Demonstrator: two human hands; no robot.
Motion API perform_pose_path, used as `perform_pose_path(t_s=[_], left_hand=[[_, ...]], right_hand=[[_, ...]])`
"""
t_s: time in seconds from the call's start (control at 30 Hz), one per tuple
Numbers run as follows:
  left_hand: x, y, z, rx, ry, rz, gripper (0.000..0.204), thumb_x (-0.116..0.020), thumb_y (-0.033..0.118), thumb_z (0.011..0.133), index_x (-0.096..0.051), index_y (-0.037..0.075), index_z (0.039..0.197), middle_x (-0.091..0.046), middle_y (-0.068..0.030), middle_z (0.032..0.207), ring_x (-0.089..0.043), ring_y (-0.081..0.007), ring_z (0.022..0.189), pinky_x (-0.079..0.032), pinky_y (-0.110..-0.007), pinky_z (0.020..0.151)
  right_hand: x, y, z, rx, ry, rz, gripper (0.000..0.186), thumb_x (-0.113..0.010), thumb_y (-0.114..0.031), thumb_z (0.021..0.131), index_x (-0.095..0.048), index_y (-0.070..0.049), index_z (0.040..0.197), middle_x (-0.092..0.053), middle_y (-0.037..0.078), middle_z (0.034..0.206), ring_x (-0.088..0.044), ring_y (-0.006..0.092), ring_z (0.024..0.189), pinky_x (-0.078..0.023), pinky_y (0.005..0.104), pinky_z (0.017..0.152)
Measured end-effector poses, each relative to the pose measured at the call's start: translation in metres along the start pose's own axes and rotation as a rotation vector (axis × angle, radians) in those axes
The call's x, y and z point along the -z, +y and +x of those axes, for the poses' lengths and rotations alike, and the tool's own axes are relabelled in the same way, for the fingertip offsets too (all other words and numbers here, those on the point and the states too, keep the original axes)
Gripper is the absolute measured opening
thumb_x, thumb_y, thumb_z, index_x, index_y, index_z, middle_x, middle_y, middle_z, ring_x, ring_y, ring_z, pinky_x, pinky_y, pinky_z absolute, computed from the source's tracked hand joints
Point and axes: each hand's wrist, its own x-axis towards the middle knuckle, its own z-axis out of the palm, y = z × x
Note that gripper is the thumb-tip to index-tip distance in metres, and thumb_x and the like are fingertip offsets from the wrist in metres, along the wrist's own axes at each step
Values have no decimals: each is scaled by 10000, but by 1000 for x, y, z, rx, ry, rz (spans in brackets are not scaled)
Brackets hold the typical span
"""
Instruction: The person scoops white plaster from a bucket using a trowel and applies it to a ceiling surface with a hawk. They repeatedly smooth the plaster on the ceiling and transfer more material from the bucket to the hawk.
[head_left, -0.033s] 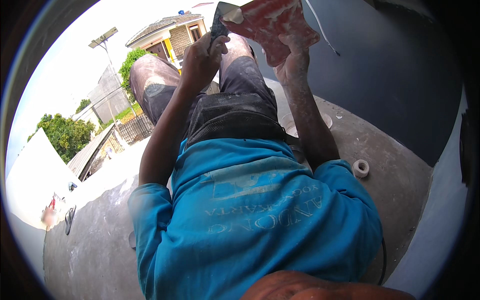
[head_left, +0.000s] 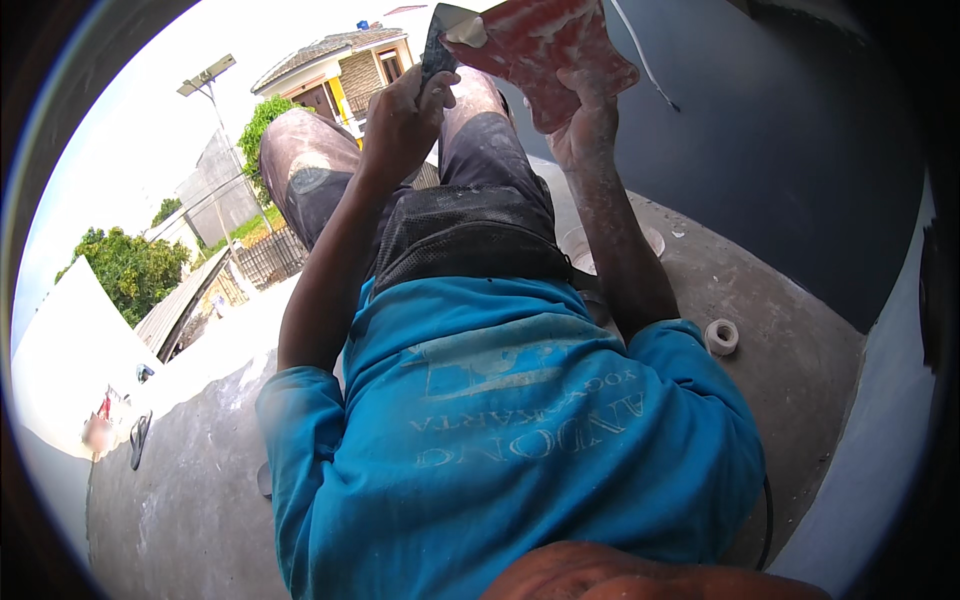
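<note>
My left hand (head_left: pixel 405 125) is closed round a dark putty knife (head_left: pixel 440 42), raised above my knees. The knife's flat blade meets the left edge of a red putty board (head_left: pixel 540 50), where a lump of off-white putty (head_left: pixel 467 32) sits. My right hand (head_left: pixel 585 125) grips this board from its lower side, with the thumb lying on its face. White smears cover the board, which has curved edges and is cut off by the top of the view. Pale dust coats my right hand and forearm.
A dark grey wall (head_left: pixel 760 170) rises at the right, with a white cable (head_left: pixel 645 60) hanging by it. On the concrete floor (head_left: pixel 780 400) are a roll of tape (head_left: pixel 721 337) and a round pale container (head_left: pixel 652 242) partly behind my right forearm. Sandals (head_left: pixel 140 440) lie at the left.
</note>
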Motion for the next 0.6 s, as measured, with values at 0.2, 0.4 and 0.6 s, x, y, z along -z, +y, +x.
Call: perform_pose_path(t_s=[0.2, 0.4, 0.6], left_hand=[[0, -1, 3, 26, -16, 40, 233, -498, 169, 928, -657, 10, 989, -673, -138, 764, -671, -246, 713, -511, -354, 678], [-30, -6, 1, -9, -125, 19, 218, -513, 154, 924, -654, -11, 949, -678, -164, 774, -673, -287, 720, -505, -377, 696], [15, -44, 12, 295, -26, -244, 302, -492, 252, 970, -637, 3, 1060, -575, -6, 762, -496, -69, 624, -407, -232, 560]], right_hand=[[1, 4, 3, -29, 58, -26, 462, -581, -26, 785, -455, -31, 1229, -592, 141, 1098, -645, 272, 939, -579, 415, 718], [-3, -9, 16, -2, 70, 7, 533, -581, -10, 760, -426, -31, 1270, -565, 143, 1146, -610, 281, 1022, -556, 431, 847], [26, -46, 24, 199, 472, -147, 403, -573, -23, 751, -499, -9, 1146, -530, 96, 1102, -551, 235, 1067, -502, 393, 887]])
